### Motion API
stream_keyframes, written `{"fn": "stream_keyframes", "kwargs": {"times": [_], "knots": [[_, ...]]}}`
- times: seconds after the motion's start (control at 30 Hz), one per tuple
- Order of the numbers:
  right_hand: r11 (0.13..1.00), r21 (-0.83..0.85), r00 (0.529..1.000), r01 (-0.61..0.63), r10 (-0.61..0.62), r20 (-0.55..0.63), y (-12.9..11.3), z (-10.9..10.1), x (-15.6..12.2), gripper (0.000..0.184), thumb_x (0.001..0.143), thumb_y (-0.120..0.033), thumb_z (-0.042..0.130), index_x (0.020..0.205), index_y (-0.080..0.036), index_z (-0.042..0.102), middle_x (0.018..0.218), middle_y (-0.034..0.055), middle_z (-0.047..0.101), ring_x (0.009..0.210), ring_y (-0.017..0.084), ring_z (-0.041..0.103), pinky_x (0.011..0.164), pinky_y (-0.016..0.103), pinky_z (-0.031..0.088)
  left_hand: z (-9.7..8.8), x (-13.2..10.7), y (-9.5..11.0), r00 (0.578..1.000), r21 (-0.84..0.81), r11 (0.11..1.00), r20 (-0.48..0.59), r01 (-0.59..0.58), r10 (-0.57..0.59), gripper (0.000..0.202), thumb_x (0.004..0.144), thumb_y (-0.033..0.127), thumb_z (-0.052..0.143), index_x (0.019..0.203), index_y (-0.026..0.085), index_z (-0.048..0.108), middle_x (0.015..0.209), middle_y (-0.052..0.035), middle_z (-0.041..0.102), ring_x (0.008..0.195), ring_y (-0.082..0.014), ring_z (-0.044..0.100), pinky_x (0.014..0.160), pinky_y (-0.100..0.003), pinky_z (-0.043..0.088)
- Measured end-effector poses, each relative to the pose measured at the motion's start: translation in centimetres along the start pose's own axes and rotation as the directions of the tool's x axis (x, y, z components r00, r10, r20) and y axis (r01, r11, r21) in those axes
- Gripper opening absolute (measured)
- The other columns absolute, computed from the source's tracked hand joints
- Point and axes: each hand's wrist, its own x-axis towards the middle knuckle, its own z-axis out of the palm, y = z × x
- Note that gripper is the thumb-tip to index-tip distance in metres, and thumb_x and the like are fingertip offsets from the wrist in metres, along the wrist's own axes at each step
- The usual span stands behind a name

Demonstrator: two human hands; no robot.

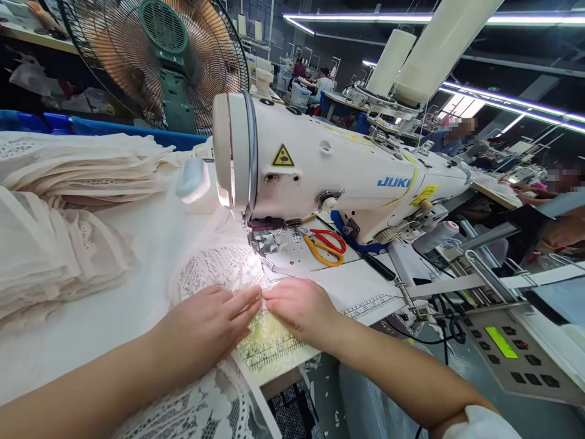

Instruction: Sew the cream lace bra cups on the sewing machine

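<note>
My left hand (208, 323) lies flat, fingers stretched out, pressing on a piece of white lace fabric (214, 268) on the sewing table. My right hand (299, 308) rests palm down beside it, its fingertips meeting those of the left over the lace edge. Both sit just in front of the needle area (262, 244) of a white JUKI sewing machine (329, 167). A printed ruler strip (274, 347) runs along the table edge under the lace.
Stacks of cream fabric pieces (59, 201) lie at the left. Scissors with red and yellow handles (325, 246) rest on the machine bed. A control panel (507, 347) sits at the right, a green fan (159, 61) behind, thread cones (411, 55) above. Other workers sit far back.
</note>
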Motion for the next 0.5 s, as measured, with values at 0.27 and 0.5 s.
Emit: {"fn": "stream_keyframes", "kwargs": {"times": [0.27, 0.5], "knots": [[0.997, -0.054, 0.998, -0.048, 0.05, 0.028, -0.8, -0.8, 0.2, 0.022, 0.095, -0.024, 0.047, 0.094, -0.015, 0.067, 0.111, 0.0059, 0.071, 0.104, 0.02, 0.058, 0.088, 0.035, 0.046, -0.7, 0.8, -2.0, 0.992, 0.04, 0.995, 0.082, -0.095, 0.092, 0.033, 0.093, 0.023, 0.044, 0.12, 0.024, 0.064, 0.124, -0.0028, 0.067, 0.075, -0.0186, 0.061, 0.068, -0.035, 0.044], [0.984, -0.109, 0.99, -0.139, 0.141, 0.014, -0.6, -0.8, 1.2, 0.023, 0.093, -0.034, 0.051, 0.096, -0.016, 0.067, 0.103, 0.0087, 0.065, 0.099, 0.022, 0.05, 0.083, 0.035, 0.04, -0.3, 1.2, -4.3, 0.989, -0.019, 0.991, 0.062, -0.131, 0.132, 0.032, 0.094, 0.027, 0.043, 0.116, 0.029, 0.066, 0.125, -0.0012, 0.066, 0.076, -0.0183, 0.059, 0.07, -0.036, 0.041]]}}
